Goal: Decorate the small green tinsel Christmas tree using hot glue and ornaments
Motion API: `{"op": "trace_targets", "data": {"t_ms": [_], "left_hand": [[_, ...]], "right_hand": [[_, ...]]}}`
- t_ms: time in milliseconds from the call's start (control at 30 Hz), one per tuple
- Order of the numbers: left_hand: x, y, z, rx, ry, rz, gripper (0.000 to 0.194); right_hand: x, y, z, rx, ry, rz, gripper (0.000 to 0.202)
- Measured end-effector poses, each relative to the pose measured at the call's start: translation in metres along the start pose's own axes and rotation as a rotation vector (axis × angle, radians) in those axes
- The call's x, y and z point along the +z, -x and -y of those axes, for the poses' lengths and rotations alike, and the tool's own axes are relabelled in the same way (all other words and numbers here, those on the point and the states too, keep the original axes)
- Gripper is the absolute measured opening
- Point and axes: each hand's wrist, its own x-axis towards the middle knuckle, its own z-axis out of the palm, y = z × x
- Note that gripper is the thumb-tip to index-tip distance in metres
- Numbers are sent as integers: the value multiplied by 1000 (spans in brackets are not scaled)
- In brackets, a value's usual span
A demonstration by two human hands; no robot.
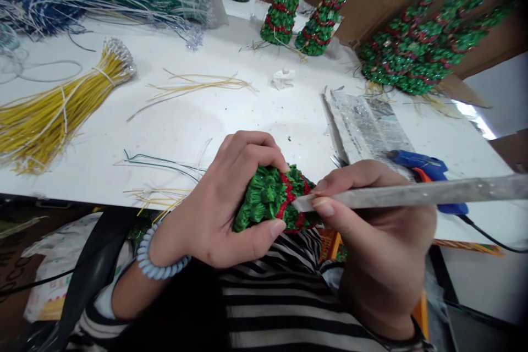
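Ruffled green cone with red trim (pixel 266 198) lies tilted in my left hand (pixel 206 203), at the near edge of the white table (pixel 284 115); my thumb and fingers are clamped around it from opposite sides. My right hand (pixel 383 231) pinches a long, greyish-white, flat-looking stick (pixel 416 194) between thumb and forefinger, close to its end, and that end meets the cone at the red trim. A pale blue coiled bracelet (pixel 159 256) circles my left wrist. Beyond my right hand are a blue glue gun with an orange trigger (pixel 424 164) and a folded sheet of newspaper (pixel 367 121). Loose yellow wires (pixel 198 85) lie farther back, near a tied bundle of yellow wires with silvery tips (pixel 61 110). Two glittery green cone trees with red garlands (pixel 284 5) stand upright at the back.
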Motion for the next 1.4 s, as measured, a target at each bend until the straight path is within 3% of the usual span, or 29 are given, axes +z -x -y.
{"op": "trace_targets", "data": {"t_ms": [367,800,967,1167,1400], "left_hand": [[1,0,0,1,-12,-10,41],[1,-1,0,-13,-20,-2,40],[1,-2,-2,-24,-27,9,39],[2,-2,-3,-42,-27,18,39],[1,-2,-3,-35,-12,11,39]], "right_hand": [[-1,-11,0,113,-181,91,8],[-6,-25,1,94,-91,175,14],[-6,-26,1,198,-202,178,15],[-7,-22,3,447,-390,165,13],[-4,-14,2,445,-454,88,11]]}}
